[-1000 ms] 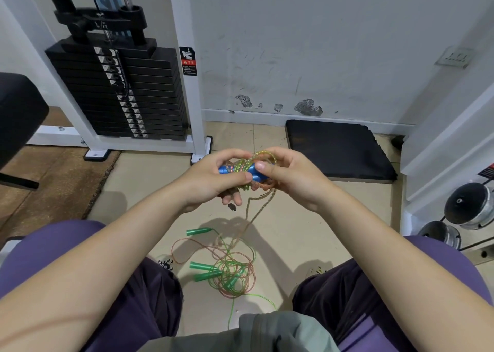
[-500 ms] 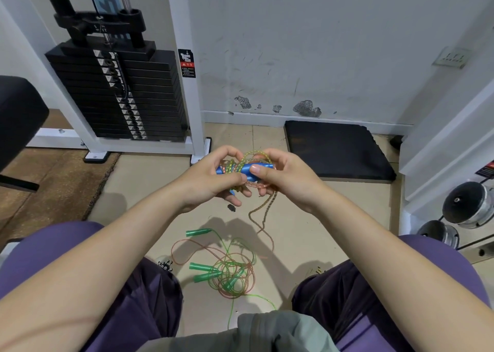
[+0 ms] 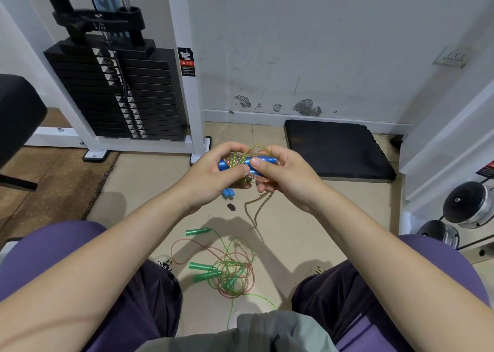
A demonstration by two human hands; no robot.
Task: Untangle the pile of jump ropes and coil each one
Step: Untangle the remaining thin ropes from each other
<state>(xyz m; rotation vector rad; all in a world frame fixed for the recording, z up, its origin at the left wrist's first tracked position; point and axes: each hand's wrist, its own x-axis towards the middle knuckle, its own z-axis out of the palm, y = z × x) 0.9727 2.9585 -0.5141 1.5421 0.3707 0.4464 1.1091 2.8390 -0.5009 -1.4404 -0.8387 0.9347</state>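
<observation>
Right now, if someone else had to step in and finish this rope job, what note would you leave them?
Left hand and right hand both grip the blue-handled rope, its multicoloured cord wound around the handles, a tail hanging loose.
On the floor between the knees: the green and orange ropes, tangled, with green handles lying among them.
Done: the blue rope is mostly coiled.
Left: tuck in its tail, then untangle and coil the floor pile.

Black weight stack, black floor mat, dumbbells right.
</observation>
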